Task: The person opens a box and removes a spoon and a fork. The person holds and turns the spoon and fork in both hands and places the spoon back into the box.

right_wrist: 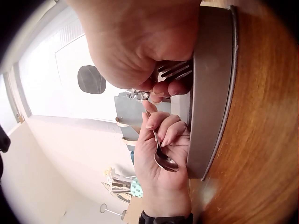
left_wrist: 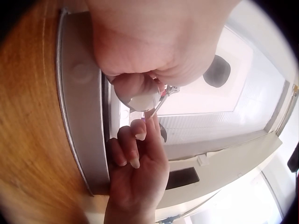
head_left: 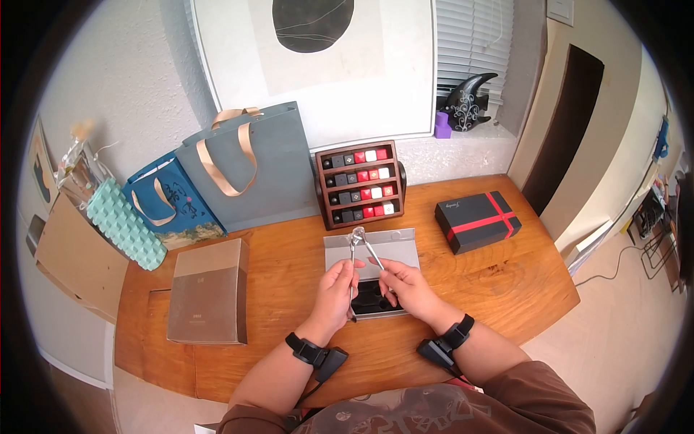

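Fingers of my left hand pinch a silver spoon by its handle, its bowl pointing down across the palm. In my right hand is a fork, with its tines low beside the curled fingers. The ornamented handle ends of both pieces come close together above the hands in the head view; whether they touch, I cannot tell. Beneath the hands lies an open grey box with a black insert. The left wrist view shows the spoon's shiny bowl under my left hand.
A brown box lies on the left of the wooden table. Behind are two gift bags and a wooden rack of small coloured cubes. On the right sits a black box with red ribbon.
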Demonstrator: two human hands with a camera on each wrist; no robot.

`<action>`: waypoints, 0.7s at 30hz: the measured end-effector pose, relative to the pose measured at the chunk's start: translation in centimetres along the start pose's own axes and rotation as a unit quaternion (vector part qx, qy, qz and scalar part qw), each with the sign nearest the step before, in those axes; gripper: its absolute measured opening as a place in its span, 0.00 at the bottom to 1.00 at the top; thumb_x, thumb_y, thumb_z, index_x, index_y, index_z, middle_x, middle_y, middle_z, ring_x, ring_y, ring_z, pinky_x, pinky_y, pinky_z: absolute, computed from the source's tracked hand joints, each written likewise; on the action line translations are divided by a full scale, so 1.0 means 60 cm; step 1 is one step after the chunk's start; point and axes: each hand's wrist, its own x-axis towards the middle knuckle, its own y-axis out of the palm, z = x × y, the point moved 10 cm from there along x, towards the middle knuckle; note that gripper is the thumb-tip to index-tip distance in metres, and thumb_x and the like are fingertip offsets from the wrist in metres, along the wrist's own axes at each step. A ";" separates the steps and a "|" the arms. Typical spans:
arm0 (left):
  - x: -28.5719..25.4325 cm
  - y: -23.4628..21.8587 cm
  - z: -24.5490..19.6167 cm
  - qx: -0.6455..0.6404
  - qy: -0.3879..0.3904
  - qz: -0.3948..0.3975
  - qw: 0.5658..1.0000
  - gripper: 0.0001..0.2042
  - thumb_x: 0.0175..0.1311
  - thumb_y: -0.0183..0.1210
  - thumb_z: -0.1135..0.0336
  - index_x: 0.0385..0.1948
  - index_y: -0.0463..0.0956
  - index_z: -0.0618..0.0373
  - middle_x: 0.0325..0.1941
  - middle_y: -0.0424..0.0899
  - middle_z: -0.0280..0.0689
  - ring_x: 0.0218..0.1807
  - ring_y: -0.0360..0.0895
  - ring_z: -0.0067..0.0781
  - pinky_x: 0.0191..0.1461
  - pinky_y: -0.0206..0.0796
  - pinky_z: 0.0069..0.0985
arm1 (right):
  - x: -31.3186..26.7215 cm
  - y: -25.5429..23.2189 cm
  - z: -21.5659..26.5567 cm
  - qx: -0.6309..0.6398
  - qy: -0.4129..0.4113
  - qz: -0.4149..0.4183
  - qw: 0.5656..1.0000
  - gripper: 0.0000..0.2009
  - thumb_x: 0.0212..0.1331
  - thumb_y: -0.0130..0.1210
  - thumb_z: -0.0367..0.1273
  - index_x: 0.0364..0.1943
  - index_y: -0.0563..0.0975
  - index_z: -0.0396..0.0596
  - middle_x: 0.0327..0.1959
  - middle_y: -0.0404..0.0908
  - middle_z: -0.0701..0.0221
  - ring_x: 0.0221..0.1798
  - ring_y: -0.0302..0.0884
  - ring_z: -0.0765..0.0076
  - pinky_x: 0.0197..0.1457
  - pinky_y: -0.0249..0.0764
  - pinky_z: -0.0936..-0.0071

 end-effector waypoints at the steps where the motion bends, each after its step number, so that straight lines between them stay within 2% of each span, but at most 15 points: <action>1: 0.000 0.000 0.000 0.006 -0.001 -0.005 1.000 0.13 0.72 0.44 0.60 0.41 0.72 0.58 0.21 0.63 0.23 0.19 0.54 0.10 0.22 0.46 0.11 | 0.000 -0.001 0.001 0.006 -0.002 -0.004 1.000 0.17 0.68 0.41 0.29 0.60 0.67 0.47 0.21 0.69 0.77 0.18 0.63 0.85 0.21 0.61 0.88; 6: 0.000 0.001 -0.004 0.039 -0.002 -0.007 0.999 0.13 0.72 0.44 0.60 0.43 0.72 0.60 0.20 0.62 0.23 0.19 0.54 0.11 0.22 0.47 0.11 | 0.003 -0.009 0.006 0.022 -0.023 -0.018 0.999 0.14 0.68 0.41 0.31 0.55 0.69 0.46 0.19 0.69 0.75 0.18 0.63 0.82 0.23 0.60 0.86; 8: -0.002 0.002 -0.009 0.045 0.006 -0.013 0.999 0.14 0.72 0.44 0.60 0.45 0.73 0.60 0.21 0.64 0.23 0.20 0.56 0.10 0.22 0.49 0.11 | 0.003 -0.011 0.004 0.040 -0.014 -0.019 0.999 0.10 0.69 0.41 0.31 0.49 0.70 0.46 0.19 0.70 0.74 0.18 0.64 0.81 0.24 0.61 0.85; 14: 0.001 0.000 -0.006 0.025 0.013 -0.006 1.000 0.15 0.72 0.44 0.61 0.45 0.74 0.61 0.24 0.70 0.26 0.22 0.61 0.12 0.26 0.55 0.10 | 0.004 0.000 -0.003 0.074 -0.017 0.014 0.997 0.09 0.69 0.41 0.32 0.46 0.70 0.45 0.21 0.75 0.71 0.23 0.70 0.79 0.29 0.67 0.84; 21: -0.001 0.008 -0.008 0.015 0.009 0.010 1.000 0.14 0.71 0.45 0.62 0.44 0.75 0.62 0.27 0.72 0.27 0.24 0.64 0.13 0.29 0.59 0.13 | 0.007 0.007 -0.001 0.048 -0.029 0.034 0.998 0.08 0.69 0.43 0.34 0.43 0.70 0.45 0.25 0.79 0.70 0.26 0.73 0.80 0.32 0.68 0.83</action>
